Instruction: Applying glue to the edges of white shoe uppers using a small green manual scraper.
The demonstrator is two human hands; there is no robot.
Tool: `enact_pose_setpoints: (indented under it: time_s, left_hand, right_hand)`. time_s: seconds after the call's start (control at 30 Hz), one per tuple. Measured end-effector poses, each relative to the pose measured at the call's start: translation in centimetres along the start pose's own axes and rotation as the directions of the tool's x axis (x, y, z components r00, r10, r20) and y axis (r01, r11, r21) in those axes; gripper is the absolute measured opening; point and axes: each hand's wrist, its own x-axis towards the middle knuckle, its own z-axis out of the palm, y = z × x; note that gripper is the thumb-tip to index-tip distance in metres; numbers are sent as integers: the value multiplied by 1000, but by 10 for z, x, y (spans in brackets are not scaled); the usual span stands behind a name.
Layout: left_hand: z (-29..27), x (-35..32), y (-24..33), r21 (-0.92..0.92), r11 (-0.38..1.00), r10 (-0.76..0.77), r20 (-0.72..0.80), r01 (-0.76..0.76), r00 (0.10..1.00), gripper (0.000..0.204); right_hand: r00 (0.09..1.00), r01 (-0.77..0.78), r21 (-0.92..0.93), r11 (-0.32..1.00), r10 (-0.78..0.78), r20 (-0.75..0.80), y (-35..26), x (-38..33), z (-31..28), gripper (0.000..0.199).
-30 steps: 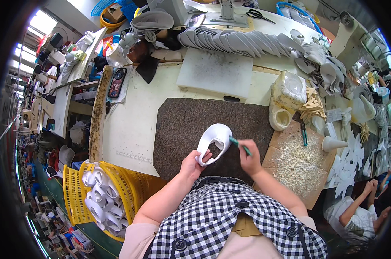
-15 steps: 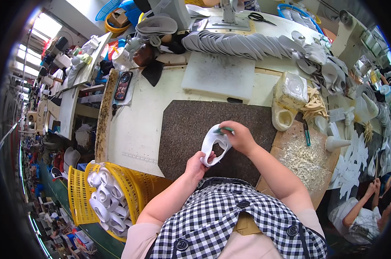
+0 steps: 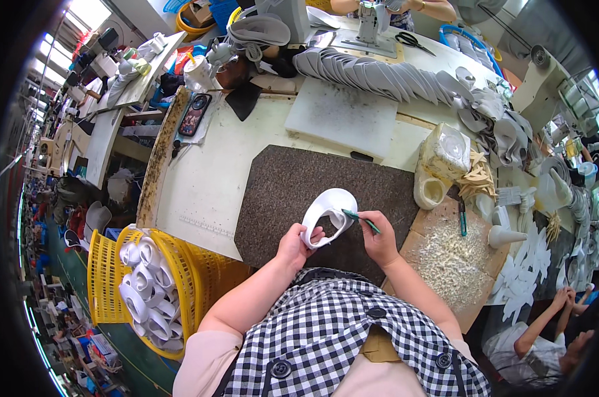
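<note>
My left hand [image 3: 295,246] grips the near-left edge of a white shoe upper [image 3: 337,200], a curved loop with an oval opening. Some of its fingers show through that opening. My right hand [image 3: 381,239] pinches a slim green-handled tool [image 3: 368,223], whose tip meets the upper's right inner rim; whether the tip is a blade I cannot make out. Both hands are over a dark speckled mat [image 3: 273,192] on the pale table.
At left, a yellow basket [image 3: 192,291] holds several white uppers [image 3: 140,281]. A glue-crusted container [image 3: 434,178] stands right of the mat, near a green cutter [image 3: 463,218] on scrap-covered cardboard [image 3: 438,264]. Grey pieces [image 3: 372,76] lie in a row behind a white board [image 3: 342,116]. Other people work nearby.
The green tool has moved from the upper's far rim to its right inner rim. My right hand has come nearer to me, and the upper has turned. A person's arms now show at the far machine.
</note>
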Motion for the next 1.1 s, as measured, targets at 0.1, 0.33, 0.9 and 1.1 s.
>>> enact_pose_setpoints:
  time_s: [0.1, 0.33, 0.9, 1.1]
  left_hand:
    - [-2, -3, 5, 45, 999, 4, 28, -5, 1000, 29]
    - [5, -33, 4, 409, 875, 222, 137, -260, 965, 25]
    - [-234, -114, 60, 218, 652, 645, -664, -727, 379, 32]
    - [-388, -168, 105, 524, 661, 504, -840, -538, -199, 45]
  right_hand:
    - [984, -145, -136, 980, 129, -119, 0, 6, -7, 18]
    - [974, 123, -270, 955, -64, 217, -13, 30, 13, 20]
    - [918, -397, 175, 901, 392, 63, 8, 0, 32, 18]
    - [915, -397, 257, 881, 358, 187, -19, 10, 82, 19]
